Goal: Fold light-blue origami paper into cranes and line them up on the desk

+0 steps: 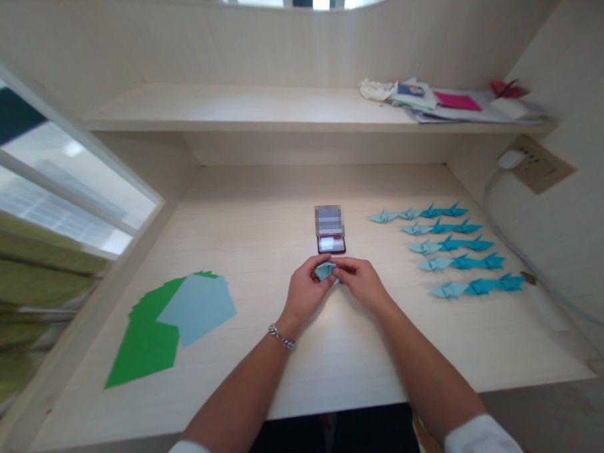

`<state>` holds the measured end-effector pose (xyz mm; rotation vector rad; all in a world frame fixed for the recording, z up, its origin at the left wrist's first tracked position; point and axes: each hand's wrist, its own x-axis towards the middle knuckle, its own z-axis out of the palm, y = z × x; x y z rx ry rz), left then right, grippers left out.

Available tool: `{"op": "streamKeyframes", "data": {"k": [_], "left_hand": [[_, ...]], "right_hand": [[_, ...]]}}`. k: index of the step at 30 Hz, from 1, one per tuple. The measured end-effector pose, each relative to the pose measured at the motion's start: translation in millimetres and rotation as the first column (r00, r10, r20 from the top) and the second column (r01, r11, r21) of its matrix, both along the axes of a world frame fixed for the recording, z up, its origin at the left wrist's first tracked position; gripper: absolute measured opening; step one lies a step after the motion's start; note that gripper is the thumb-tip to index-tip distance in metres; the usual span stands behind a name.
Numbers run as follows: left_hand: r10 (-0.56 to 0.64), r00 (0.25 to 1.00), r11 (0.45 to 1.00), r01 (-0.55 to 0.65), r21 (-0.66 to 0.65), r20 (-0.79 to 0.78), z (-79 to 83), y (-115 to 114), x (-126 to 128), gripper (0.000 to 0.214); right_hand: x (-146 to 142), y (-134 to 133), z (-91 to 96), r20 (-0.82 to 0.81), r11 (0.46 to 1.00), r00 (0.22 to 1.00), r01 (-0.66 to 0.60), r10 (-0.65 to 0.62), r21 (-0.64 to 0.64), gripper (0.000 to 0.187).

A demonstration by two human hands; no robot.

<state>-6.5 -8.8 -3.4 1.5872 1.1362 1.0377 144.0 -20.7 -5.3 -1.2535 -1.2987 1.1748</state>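
Between my two hands is a small light-blue folded paper (pixel 325 271), partly hidden by the fingers. My left hand (pixel 304 286) pinches it from the left; a chain bracelet circles that wrist. My right hand (pixel 360 282) grips its right edge with thumb and fingertips. Just beyond the hands lies a phone (pixel 331 244), its upper part blurred. To the right, several rows of blue folded paper cranes (pixel 450 245) rest on the table, pale ones at the left of each row and deeper blue ones at the right.
Fanned green paper sheets (pixel 142 347) and light-blue sheets (pixel 200 308) overlap on the left of the desk (pixel 260 195). Papers (pixel 457 101) lie on the shelf above. A white cable (pixel 503 238) runs down from the wall socket (pixel 542 166) along the right side.
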Motion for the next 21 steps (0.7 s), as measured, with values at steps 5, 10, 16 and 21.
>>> {"op": "streamKeyframes", "data": {"k": [5, 10, 16, 21], "left_hand": [[-0.011, 0.978, 0.993, 0.036, -0.116, 0.207, -0.3, 2.0, 2.1, 0.041], [0.025, 0.952, 0.977, 0.042, -0.210, 0.306, -2.5, 3.4, 2.0, 0.040], [0.011, 0.953, 0.975, 0.056, -0.215, 0.301, -2.4, 3.8, 2.5, 0.041], [0.032, 0.961, 0.976, 0.029, -0.216, 0.275, -4.8, 5.0, 2.2, 0.040]], "right_hand": [[0.0, 2.8, -4.5, -0.087, 0.998, 0.995, 0.059, -0.058, 0.009, 0.025], [-0.4, 3.1, -1.8, -0.125, 0.998, 0.991, 0.057, -0.055, 0.009, 0.025], [-0.4, 1.8, -0.6, 0.022, 0.995, 0.995, 0.098, -0.099, 0.036, 0.027], [-1.5, -0.7, -0.1, 0.140, 0.985, 0.976, 0.163, -0.168, 0.047, 0.022]]}}
